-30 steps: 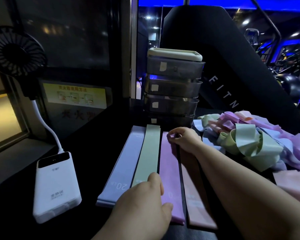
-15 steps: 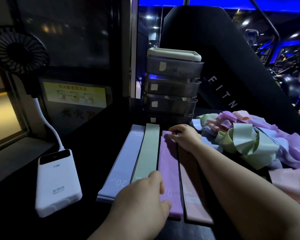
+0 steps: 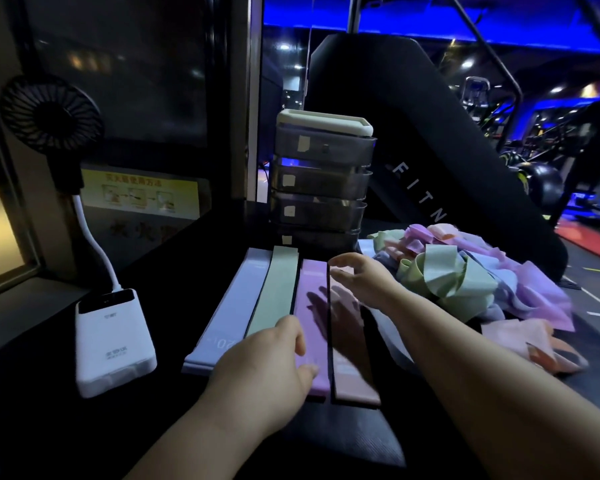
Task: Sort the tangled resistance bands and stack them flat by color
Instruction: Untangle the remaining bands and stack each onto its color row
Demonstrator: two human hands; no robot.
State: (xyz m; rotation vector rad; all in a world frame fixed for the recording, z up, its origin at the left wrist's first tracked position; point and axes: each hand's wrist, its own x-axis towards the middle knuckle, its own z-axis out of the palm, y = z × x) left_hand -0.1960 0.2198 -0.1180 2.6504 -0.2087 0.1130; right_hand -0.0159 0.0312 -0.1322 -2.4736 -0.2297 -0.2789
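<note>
We look down on a dark desk (image 3: pixel 194 306) with a black padded gym machine (image 3: pixel 413 133) rising behind it. To the right lies the tangled pile (image 3: pixel 465 282) of green, blue, purple and pink bands, loops twisted through one another, with a few loose pink bands (image 3: pixel 520 337) slumped at its near edge.

At the back of the desk stands a stack of smoky drawers (image 3: pixel 321 188) under a pale lid, each front with a small pale label. We cannot make out what is inside them.

In front of the drawers four bands lie flat side by side, running away from us: the blue band (image 3: pixel 236 306), the green band (image 3: pixel 278 292), the purple band (image 3: pixel 310 282) and the pink band (image 3: pixel 352 382).

Our right hand (image 3: pixel 361 282) reaches in from the right and hovers above the far end of the pink band. Its thumb and fingers are parted and loosely curved, pinching nothing, and its shadow falls on the purple and pink bands.

Our left hand (image 3: pixel 264 368) sits palm down over the near ends of the green and purple bands. Its fingers lie loosely together, with one tip touching the purple band.

A white power bank (image 3: pixel 113 341) lies at the left, cabled to a small black fan (image 3: pixel 49 112).
</note>
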